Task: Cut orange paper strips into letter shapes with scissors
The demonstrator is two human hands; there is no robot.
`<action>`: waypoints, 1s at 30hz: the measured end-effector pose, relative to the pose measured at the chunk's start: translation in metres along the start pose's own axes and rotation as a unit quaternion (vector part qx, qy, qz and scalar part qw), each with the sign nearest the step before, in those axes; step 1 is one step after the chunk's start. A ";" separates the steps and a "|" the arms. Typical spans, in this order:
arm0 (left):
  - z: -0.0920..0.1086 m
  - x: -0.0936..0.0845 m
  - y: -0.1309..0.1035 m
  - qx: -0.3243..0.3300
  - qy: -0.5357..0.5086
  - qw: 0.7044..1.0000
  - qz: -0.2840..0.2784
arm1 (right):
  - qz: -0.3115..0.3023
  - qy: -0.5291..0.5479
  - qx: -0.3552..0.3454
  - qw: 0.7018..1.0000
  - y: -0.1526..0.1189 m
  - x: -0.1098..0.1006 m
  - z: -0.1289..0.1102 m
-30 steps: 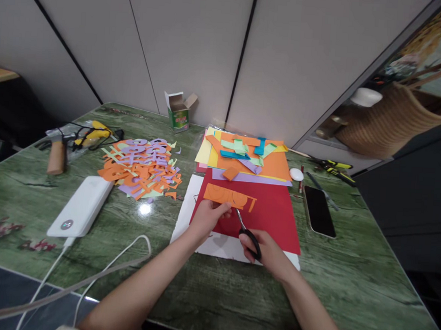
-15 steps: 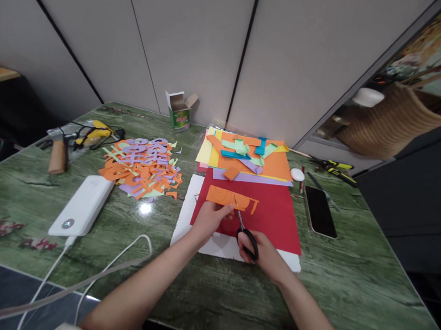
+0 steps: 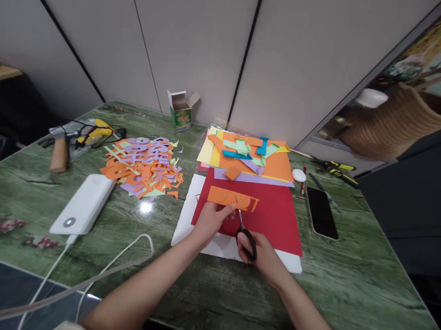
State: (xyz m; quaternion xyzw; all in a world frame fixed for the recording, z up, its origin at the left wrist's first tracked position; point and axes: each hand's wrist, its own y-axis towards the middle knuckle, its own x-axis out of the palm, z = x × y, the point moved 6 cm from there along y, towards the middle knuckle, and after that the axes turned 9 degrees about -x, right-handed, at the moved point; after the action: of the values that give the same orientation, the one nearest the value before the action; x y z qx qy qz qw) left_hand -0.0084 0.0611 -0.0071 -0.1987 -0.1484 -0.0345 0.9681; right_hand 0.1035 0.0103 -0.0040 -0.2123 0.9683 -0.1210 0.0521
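Note:
My left hand [image 3: 214, 219] pinches the lower edge of an orange paper strip [image 3: 222, 195] that has drawn curved outlines on it. In my right hand [image 3: 257, 249] is a pair of scissors [image 3: 246, 241] with black handles. Their blades reach into the strip near its right part, just beside my left fingertips. A narrow cut piece hangs off the strip's right end. Beneath both hands lies a red sheet [image 3: 273, 220], on top of a white sheet [image 3: 183, 227] whose edges stick out.
Cut paper pieces [image 3: 141, 167] form a pile at left, beside a white power bank [image 3: 85, 204] with a cable. Coloured sheets [image 3: 280, 166] with folded scraps lie behind the red one. A phone [image 3: 322, 213] and pliers [image 3: 339, 172] are at right; a small open box [image 3: 181, 118] stands behind.
The camera view has shifted slightly. The scissors have moved very little at the strip, and both hands keep their holds.

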 end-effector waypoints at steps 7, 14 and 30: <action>-0.005 0.002 0.000 -0.010 -0.004 1.000 -0.015 | 0.007 0.022 0.003 1.000 0.000 0.000 0.007; -0.006 0.003 -0.001 -0.002 0.000 1.000 -0.010 | 0.014 -0.007 -0.010 1.000 0.000 0.001 0.005; -0.009 0.008 -0.006 -0.024 0.024 0.999 -0.013 | 0.022 0.018 0.003 1.000 0.000 0.002 0.007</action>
State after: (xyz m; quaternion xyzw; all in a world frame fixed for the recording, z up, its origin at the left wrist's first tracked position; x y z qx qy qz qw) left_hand 0.0009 0.0524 -0.0105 -0.2191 -0.1270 -0.0553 0.9658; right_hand 0.1025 0.0076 -0.0109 -0.1882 0.9732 -0.1264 0.0376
